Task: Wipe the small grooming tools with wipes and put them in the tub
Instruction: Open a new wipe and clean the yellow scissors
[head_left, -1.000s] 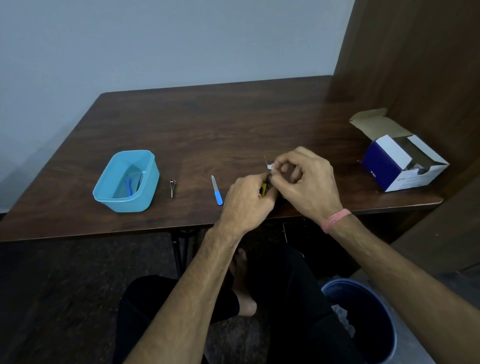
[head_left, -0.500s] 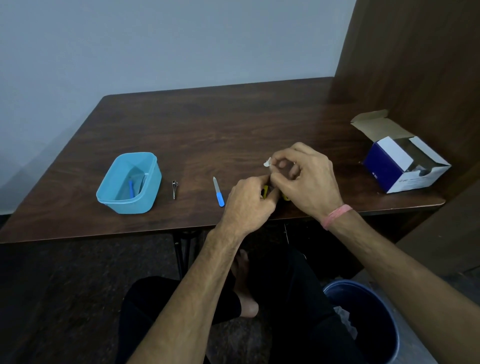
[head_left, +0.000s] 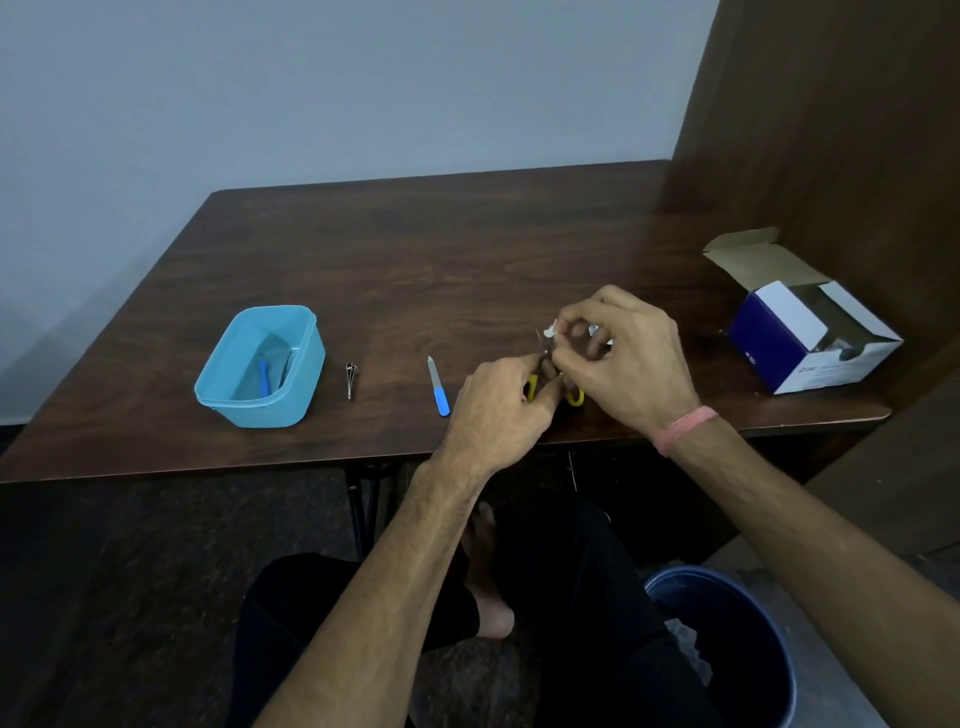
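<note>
My left hand (head_left: 498, 405) grips small yellow-handled scissors (head_left: 575, 397) near the table's front edge; most of the tool is hidden by my fingers. Just above, my right hand (head_left: 623, 358) pinches a small white wipe (head_left: 550, 329) against the scissors' metal blades. A blue-handled nail file (head_left: 438, 387) lies on the table left of my hands. Further left lies a metal nail clipper (head_left: 351, 378). The light blue tub (head_left: 262, 366) stands at the left and holds a blue-handled tool and a pale one.
An open blue and white wipe box (head_left: 810, 338) sits at the table's right edge beside a wooden panel. A dark blue bin (head_left: 727, 644) stands on the floor under my right arm. My knees are below the table's front edge.
My right hand has shifted the wipe a little along the blades; both hands stay together at the same spot. The view has dipped slightly.
</note>
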